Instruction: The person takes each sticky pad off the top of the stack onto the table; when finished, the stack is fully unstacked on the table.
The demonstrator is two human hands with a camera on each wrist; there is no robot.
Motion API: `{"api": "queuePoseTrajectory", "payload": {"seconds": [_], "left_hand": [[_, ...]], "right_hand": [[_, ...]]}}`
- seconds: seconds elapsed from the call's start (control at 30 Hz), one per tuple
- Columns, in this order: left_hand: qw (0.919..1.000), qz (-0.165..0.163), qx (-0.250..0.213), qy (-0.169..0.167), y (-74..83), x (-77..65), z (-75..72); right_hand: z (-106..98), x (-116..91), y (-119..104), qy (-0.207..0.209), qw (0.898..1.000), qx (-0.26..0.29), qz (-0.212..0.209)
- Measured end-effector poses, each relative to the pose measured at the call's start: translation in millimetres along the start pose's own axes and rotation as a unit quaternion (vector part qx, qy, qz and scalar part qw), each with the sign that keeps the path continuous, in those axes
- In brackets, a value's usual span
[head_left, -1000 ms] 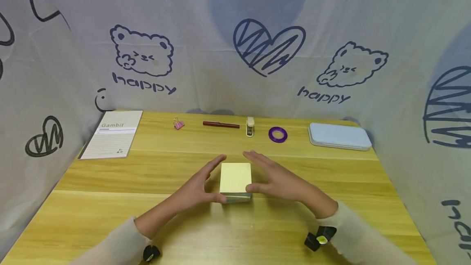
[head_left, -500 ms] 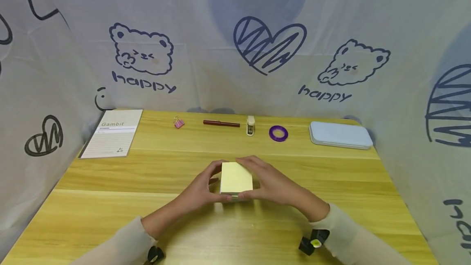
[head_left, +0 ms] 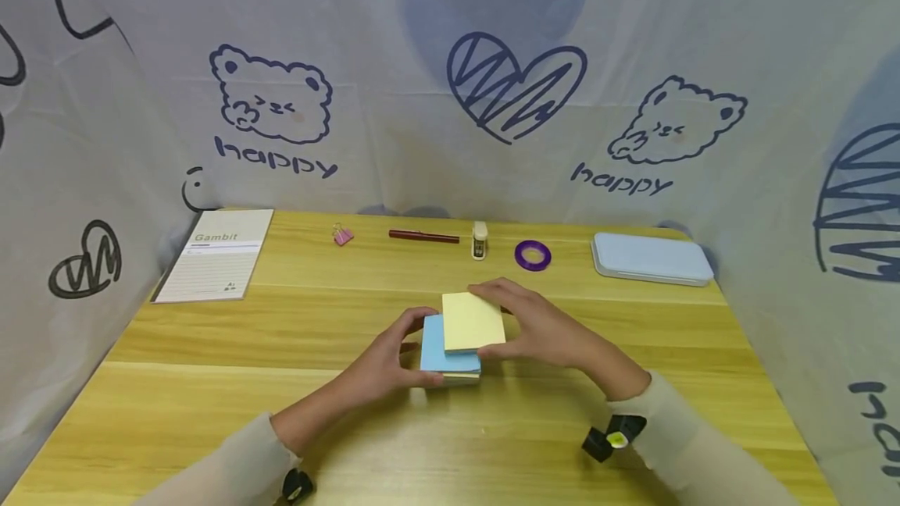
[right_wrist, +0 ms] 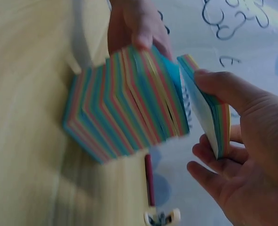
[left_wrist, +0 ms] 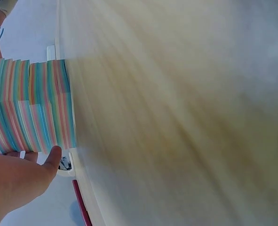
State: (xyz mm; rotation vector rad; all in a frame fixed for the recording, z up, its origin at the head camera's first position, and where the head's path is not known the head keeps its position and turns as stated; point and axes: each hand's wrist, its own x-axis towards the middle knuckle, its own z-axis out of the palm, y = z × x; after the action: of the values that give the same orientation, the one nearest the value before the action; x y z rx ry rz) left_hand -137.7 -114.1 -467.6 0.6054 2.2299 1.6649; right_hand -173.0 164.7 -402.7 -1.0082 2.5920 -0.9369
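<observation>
Desk-type workspace, fabric-lined: a wood-grain table [head_left: 211, 350] fills the lower frame, closed in at left, rear and right by pale cloth [head_left: 387, 22] bearing line-drawn bears [head_left: 274, 125], hearts [head_left: 516, 84] and the word "happy"; whether it stands in a home, office or studio cannot be told. Stationery marks it as a desk for paperwork: notebook [head_left: 214, 264] lettered "Gambit", left of frame; pink binder clip [head_left: 342, 236], dark red pen [head_left: 424, 236] and purple ring [head_left: 533, 255], across the middle; pale blue case [head_left: 652, 258], right; coloured paper pads [head_left: 473, 322], centre.
</observation>
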Motion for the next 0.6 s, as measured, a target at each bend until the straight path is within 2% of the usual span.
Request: {"api": "queuePoseTrajectory", "payload": {"seconds": [0.13,0.3,0.47,0.6], "left_hand": [[1.0000,0.002,0.001,0.000,-0.2,-0.1,0.1],[1.0000,0.001,0.003,-0.002,-1.2,-0.4,-0.3],[1.0000,0.004,-0.002,-0.005,-2.2,0.0,-0.1],[1.0000,0.004,-0.003,-0.008,-1.9,0.1,0.0]], "right_hand": [[-9,4,17,0.014,1.000,-0.003,0.017],[-14,13,44,0.022,0.998,0.017,0.051],[-10,22,73,0.018,0.996,0.035,0.081],[-1,27,93,0.008,0.995,0.025,0.092]]}}
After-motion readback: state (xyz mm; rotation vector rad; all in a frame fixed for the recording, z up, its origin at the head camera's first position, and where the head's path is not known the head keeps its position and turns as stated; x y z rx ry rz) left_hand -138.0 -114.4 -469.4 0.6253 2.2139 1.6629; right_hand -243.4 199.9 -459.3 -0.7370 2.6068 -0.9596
